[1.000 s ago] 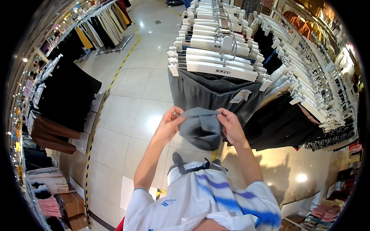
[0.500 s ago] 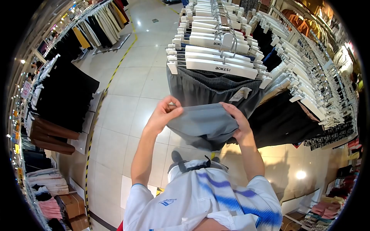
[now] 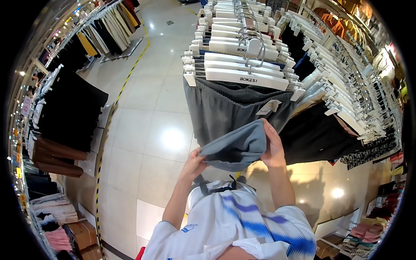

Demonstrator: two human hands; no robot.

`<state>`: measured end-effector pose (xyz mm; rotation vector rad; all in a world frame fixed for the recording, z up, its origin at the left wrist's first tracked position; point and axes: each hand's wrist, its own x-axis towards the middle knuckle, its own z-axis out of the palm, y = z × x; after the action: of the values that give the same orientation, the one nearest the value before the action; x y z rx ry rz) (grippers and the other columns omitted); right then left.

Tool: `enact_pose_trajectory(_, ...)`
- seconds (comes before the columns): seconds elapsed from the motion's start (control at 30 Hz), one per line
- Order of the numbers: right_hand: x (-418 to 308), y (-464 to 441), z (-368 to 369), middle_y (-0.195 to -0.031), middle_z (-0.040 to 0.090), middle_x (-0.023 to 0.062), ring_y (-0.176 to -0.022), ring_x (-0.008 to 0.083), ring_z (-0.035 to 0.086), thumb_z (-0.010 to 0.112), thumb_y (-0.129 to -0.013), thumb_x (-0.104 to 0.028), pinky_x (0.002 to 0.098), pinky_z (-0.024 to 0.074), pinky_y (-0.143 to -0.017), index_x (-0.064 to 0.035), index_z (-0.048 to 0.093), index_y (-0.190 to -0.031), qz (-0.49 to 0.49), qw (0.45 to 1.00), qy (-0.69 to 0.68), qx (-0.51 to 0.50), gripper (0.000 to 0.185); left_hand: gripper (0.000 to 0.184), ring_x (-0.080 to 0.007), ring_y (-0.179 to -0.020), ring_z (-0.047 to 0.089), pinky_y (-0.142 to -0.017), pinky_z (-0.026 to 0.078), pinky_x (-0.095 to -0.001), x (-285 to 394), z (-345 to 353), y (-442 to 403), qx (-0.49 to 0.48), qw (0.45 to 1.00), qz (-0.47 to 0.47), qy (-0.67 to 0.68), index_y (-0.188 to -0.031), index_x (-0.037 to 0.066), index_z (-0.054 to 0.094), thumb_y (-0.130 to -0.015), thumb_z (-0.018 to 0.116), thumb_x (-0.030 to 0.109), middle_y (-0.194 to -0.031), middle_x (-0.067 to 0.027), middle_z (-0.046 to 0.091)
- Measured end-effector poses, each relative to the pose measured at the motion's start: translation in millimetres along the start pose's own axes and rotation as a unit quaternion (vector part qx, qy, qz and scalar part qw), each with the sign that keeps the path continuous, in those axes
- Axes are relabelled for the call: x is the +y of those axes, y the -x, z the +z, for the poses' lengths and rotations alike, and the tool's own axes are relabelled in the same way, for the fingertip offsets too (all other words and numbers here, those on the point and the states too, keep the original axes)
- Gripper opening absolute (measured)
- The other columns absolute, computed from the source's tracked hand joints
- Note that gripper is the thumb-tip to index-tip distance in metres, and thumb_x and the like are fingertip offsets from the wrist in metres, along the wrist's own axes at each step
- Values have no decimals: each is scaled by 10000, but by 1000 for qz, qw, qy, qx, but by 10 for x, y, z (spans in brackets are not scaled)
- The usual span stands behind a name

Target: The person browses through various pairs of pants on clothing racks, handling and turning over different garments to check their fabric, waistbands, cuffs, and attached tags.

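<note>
Grey trousers (image 3: 212, 110) with a gathered elastic waist hang from a white clip hanger (image 3: 245, 79) marked BOKESI. The lower end of a leg (image 3: 236, 147) is lifted toward me, its opening spread between my two hands. My left hand (image 3: 194, 164) pinches the near left edge of the cloth, fingers closed. On the other side my right hand (image 3: 273, 145) grips the far right edge, thumb along the hem and the other fingers partly hidden behind the cloth. A white tag (image 3: 268, 107) hangs at the waist of the trousers.
Behind the hanger, a rack (image 3: 251, 28) carries many more white hangers. Dark trousers (image 3: 320, 134) hang close on the right. Across the tiled aisle (image 3: 130, 130), left, stand black garments (image 3: 71, 104). Yellow-black tape (image 3: 115, 108) runs along the floor.
My left hand has moved down and slightly right, toward me, with its edge of the cloth. The leg opening is now tilted and wider, while my right hand stays about where it was.
</note>
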<state>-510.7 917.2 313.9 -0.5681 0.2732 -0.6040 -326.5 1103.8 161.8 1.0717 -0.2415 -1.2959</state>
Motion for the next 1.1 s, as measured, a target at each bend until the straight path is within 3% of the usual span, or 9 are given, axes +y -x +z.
enact_pose_trajectory(0.07,9,29,-27,-994,626,18,-890,115,615,500,-953,-165,256,495,-789,-68,543,-1119,-20,998,0,51,198,269,-248,-995,606,-780,543,-383,129,39,36,-14,973,21,231,-1148,35,496,-883,504,-11,-1106,-142,591)
enact_pose_trajectory(0.17,36,66,-246,-1020,635,36,-928,147,616,495,-951,-169,288,489,-832,-51,552,-1144,-52,993,-9,108,232,279,-259,-1039,590,-852,525,-409,259,180,106,28,963,12,267,-1161,32,492,-885,506,-9,-1100,-144,591)
enact_pose_trajectory(0.2,68,65,-390,-1026,638,41,-935,149,616,495,-951,-174,287,491,-832,-49,562,-1132,-37,990,-26,137,231,266,-305,-1050,593,-905,504,-436,149,83,93,-5,944,22,331,-1177,24,522,-934,428,78,-1145,-169,595)
enact_pose_trajectory(0.33,147,119,-754,-1014,655,64,-934,176,626,494,-944,-187,301,499,-830,-25,603,-1072,-8,987,-52,155,233,352,-321,-1066,583,-949,466,-450,224,152,131,-16,940,-15,342,-1220,10,504,-951,414,218,-1201,-180,574)
enact_pose_trajectory(0.4,144,145,-790,-999,660,69,-923,183,630,496,-942,-193,308,502,-827,-19,609,-1055,-6,984,-56,167,236,357,-293,-1059,580,-942,465,-411,374,298,251,-116,938,30,325,-1163,13,544,-938,454,274,-1155,-168,598)
enact_pose_trajectory(0.5,136,185,-785,-990,656,86,-914,195,625,447,-963,-228,323,499,-833,-9,595,-1060,9,984,-71,162,281,425,-295,-1059,579,-937,456,-431,417,308,210,-112,925,77,354,-1129,0,575,-935,444,354,-1140,-176,610)
enact_pose_trajectory(0.7,147,268,-786,-924,659,66,-853,181,628,510,-941,-239,307,503,-778,-56,612,-1000,17,984,-77,163,217,534,-307,-1061,580,-958,438,-429,573,410,145,-172,907,37,382,-1133,-19,569,-958,393,453,-1143,-175,610)
enact_pose_trajectory(0.93,190,294,-886,-942,657,62,-879,184,633,560,-922,-219,321,500,-804,-79,617,-1016,4,986,-58,157,178,566,-298,-1089,573,-962,440,-422,526,434,129,-202,923,63,322,-1164,-21,544,-979,324,468,-1164,-169,600)
enact_pose_trajectory(1.1,190,284,-940,-950,657,64,-885,185,631,554,-927,-227,319,499,-808,-78,614,-1026,4,991,-79,107,189,495,-283,-1058,586,-948,452,-410,472,340,70,-123,945,52,299,-1142,-11,545,-982,367,422,-1144,-158,608)
